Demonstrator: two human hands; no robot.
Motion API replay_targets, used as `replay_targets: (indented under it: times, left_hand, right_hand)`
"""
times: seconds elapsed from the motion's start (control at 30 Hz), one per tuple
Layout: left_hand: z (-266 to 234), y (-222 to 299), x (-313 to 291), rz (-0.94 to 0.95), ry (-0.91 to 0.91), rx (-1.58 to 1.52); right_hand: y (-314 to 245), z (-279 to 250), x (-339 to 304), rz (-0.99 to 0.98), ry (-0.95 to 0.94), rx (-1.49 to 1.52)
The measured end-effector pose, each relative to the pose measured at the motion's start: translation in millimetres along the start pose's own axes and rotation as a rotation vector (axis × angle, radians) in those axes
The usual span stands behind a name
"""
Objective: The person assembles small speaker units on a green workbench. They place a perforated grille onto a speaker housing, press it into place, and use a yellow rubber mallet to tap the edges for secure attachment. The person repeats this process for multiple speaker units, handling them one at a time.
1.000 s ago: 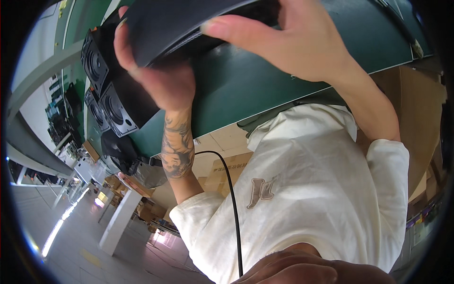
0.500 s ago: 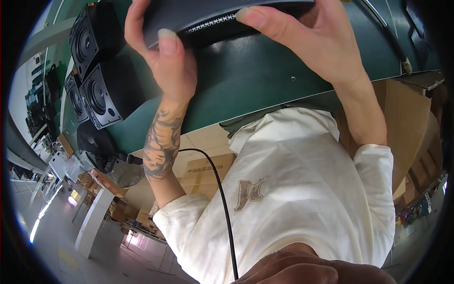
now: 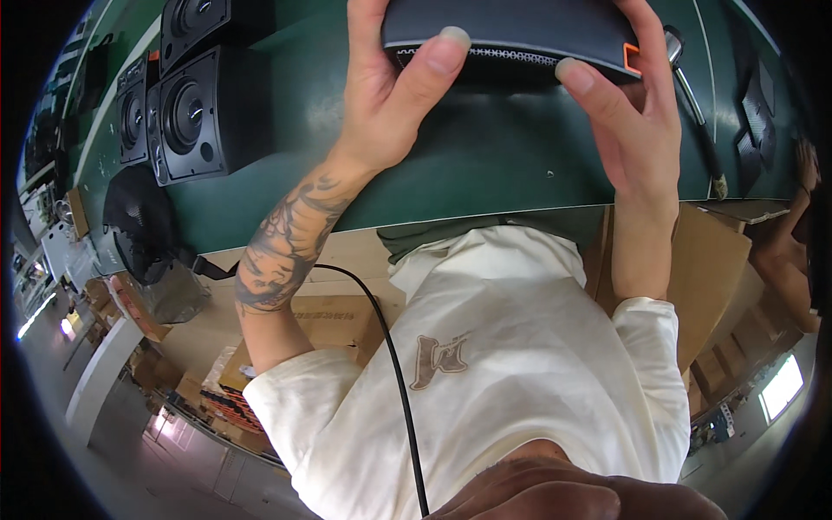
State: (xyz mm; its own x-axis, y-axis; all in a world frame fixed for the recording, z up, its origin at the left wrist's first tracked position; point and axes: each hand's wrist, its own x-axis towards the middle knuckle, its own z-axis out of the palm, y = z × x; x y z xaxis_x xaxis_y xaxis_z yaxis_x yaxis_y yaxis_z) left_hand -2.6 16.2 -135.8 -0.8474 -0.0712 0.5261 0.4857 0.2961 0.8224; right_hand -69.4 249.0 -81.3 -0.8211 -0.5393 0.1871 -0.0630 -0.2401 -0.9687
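Both my hands hold a black speaker cabinet (image 3: 511,22) over the green bench, at the top of the picture. A strip of perforated metal grille runs along its near edge, and a small orange piece shows at its right end. My left hand (image 3: 386,108) wraps the left side, its thumb resting on the grille edge. My right hand (image 3: 641,121) grips the right end, its thumb against the grille edge and a finger by the orange piece. The cabinet's far side lies outside the picture.
Several black speakers (image 3: 208,113) stand at the left of the green bench (image 3: 485,173). Right of my hands lie a hammer-like tool (image 3: 700,113) and black perforated panels (image 3: 758,113). Another person's arm (image 3: 784,251) is at the far right. Cardboard boxes (image 3: 715,277) stand below the bench edge.
My hands and the cabinet have shifted right in the picture. The orange piece has come into sight. The whole view has shifted too, and another person's arm now shows more at the right.
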Motion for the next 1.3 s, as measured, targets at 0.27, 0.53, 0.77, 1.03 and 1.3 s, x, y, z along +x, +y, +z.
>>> replay_targets:
  times: [0.27,0.53,0.77,1.03,1.3]
  left_hand:
    - [6,9,-6,0.069,-0.033,-0.026]
    - [10,22,-4,0.028,-0.004,0.075]
    - [26,52,3,-0.21,0.107,0.057]
    - [32,43,6,-0.165,0.173,-0.255]
    - [22,56,11,-0.373,0.177,-0.013]
  right_hand:
    - [-13,1,7,0.117,0.017,-0.038]
    - [-25,4,7,0.237,0.028,0.131]
    - [-56,9,25,0.439,-0.064,0.131]
    - [-24,-28,28,0.112,-0.239,-0.526]
    - [8,-22,31,-0.177,-0.249,-0.588]
